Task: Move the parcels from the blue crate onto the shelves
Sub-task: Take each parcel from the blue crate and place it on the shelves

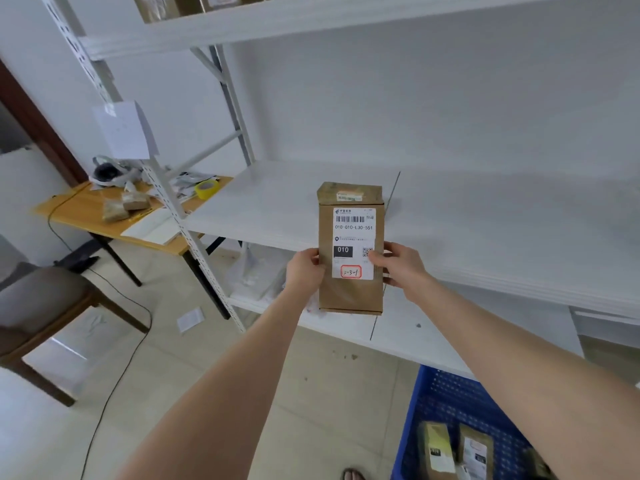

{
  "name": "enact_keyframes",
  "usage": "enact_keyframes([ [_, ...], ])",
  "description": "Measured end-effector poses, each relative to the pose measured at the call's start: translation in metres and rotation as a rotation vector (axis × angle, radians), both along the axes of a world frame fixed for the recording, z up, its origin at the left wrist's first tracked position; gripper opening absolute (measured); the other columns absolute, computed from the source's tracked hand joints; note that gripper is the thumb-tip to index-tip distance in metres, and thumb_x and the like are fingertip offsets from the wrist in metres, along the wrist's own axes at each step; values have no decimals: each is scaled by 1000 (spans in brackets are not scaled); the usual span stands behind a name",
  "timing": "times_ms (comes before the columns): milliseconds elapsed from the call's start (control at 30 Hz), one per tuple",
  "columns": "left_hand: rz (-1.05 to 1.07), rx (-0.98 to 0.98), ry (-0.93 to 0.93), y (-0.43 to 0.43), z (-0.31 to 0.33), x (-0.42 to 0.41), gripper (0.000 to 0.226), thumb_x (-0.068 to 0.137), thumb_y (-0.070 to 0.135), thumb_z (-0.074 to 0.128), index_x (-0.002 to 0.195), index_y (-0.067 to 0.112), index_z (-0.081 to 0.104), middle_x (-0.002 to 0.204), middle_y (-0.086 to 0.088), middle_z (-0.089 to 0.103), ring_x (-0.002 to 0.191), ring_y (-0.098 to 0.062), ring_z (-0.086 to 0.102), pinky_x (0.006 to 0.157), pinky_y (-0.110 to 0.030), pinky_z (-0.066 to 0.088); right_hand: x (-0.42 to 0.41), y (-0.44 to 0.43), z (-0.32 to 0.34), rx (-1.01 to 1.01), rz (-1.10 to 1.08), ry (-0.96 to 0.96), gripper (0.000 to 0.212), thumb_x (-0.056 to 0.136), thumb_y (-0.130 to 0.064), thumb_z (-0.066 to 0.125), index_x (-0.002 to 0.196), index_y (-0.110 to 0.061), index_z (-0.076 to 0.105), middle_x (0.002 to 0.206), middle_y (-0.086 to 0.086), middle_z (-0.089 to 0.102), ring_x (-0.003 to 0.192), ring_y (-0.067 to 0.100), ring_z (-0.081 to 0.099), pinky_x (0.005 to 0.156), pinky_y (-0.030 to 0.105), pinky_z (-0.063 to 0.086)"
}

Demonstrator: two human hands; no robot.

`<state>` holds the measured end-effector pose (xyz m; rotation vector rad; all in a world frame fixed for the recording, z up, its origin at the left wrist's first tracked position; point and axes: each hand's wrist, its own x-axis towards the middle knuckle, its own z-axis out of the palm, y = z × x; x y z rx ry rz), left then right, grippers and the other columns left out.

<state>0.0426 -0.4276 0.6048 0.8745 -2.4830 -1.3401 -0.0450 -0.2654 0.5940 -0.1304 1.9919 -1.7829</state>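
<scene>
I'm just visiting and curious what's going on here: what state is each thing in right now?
parcel, held label-up over the middle shelf's front edge.
left hand, grips the parcel's left side.
right hand, grips the parcel's right side.
blue crate, holds at least two parcels.
tape roll, sits on the wooden table.

Head-worn wide-angle view, facing forward and down at a white shelf unit.

The camera sits above and behind both forearms, which run up from the bottom edge to the left hand and right hand gripping a parcel close in, near frame centre. The middle shelf fills centre and right, and an upper shelf crosses the top. The blue crate lies at lower right, directly below the lens, with a wooden table off to the left.
</scene>
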Motion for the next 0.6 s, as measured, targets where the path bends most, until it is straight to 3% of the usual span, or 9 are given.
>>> enact_keyframes([
  [133, 48, -1, 48, -45, 5, -28, 36, 86, 5, 52, 121, 12, 61, 107, -8, 69, 97, -27, 63, 85, -39, 54, -36, -55, -1, 15, 47, 65, 40, 83, -16, 72, 122, -15, 61, 104, 4, 71, 95, 23, 68, 89, 41, 55],
  [300, 132, 31, 31, -112, 21, -74, 31, 87, 5, 50, 114, 10, 63, 102, -6, 69, 91, -26, 64, 79, -38, 57, -80, -129, 8, 54, 63, 142, 35, 86, -12, 69, 120, -12, 61, 111, 3, 69, 93, 19, 66, 87, 38, 55],
  [433, 168, 24, 49, -163, 36, -99, 35, 85, 6, 50, 118, 9, 64, 106, -10, 70, 96, -29, 65, 84, -43, 56, -108, -184, 22, 107, 65, 204, 33, 87, -13, 68, 119, -11, 63, 116, 5, 68, 97, 21, 65, 89, 40, 54],
  [600, 181, 1, 46, -216, 44, -114, 33, 83, 6, 47, 108, 10, 68, 101, -10, 71, 94, -30, 65, 81, -43, 57, -126, -240, 34, 132, 108, 255, 33, 88, -16, 67, 121, -10, 62, 117, 5, 68, 99, 21, 65, 87, 39, 55],
])
